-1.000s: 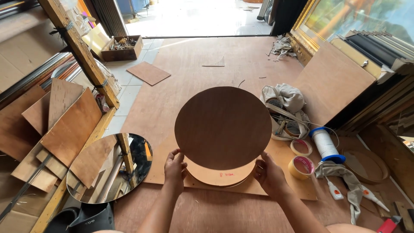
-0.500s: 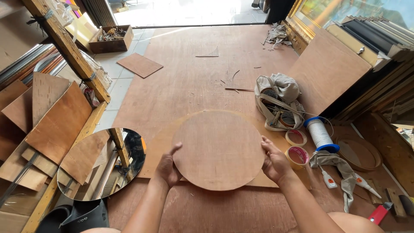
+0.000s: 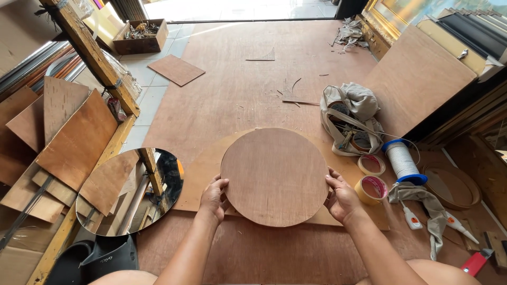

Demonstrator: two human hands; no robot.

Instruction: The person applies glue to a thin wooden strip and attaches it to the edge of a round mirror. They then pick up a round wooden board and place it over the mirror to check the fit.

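**Round board held flat between both hands over the floor sheet**

At the far left, offcuts of plywood (image 3: 74, 142) lean in a stack beside a slanted wooden post (image 3: 92, 55). Just right of them a round mirror (image 3: 129, 191) lies on the floor, reflecting those boards and the post.

The left hand (image 3: 213, 199) grips the left edge of the wooden disc (image 3: 274, 177), thumb on top and fingers curled under the rim. The disc sits at the middle of the view, roughly level and low over a larger plywood sheet (image 3: 203, 174) with a curved cut edge; whether it rests on that sheet or hangs just above it cannot be told. The right hand (image 3: 342, 199) clasps the opposite edge in the same way.

Right of that hand stand two rolls of tape (image 3: 373, 187), a spool of white cord (image 3: 401, 161) with blue ends, and behind them a cloth bag (image 3: 351, 119) of tools. A grey rag (image 3: 428, 203) lies near the spool.

The step in hand looks like placing the disc on the sheet. Judging by the even two-handed hold, the next move calls for keeping both edges level and minding the fingertips tucked under the rim.
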